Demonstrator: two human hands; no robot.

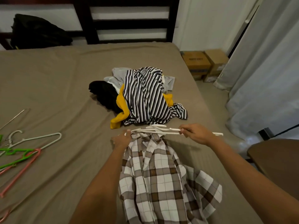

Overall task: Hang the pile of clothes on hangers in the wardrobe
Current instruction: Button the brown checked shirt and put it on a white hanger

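Head | left hand (pixel 122 140), right hand (pixel 196 135) grasp white hanger (pixel 171 129) (over plaid shirt (pixel 161 175)) | clothes pile (pixel 142 97) behind

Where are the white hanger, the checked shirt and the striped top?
white hanger (pixel 174 129): head view, middle of its bar.
checked shirt (pixel 158 183): head view, its front panel.
striped top (pixel 145 97): head view, middle of the fabric.

A brown-checked plaid shirt (pixel 161 175) lies spread, collar at a white hanger (pixel 163 131), near the striped-topped clothes pile (pixel 142 97).
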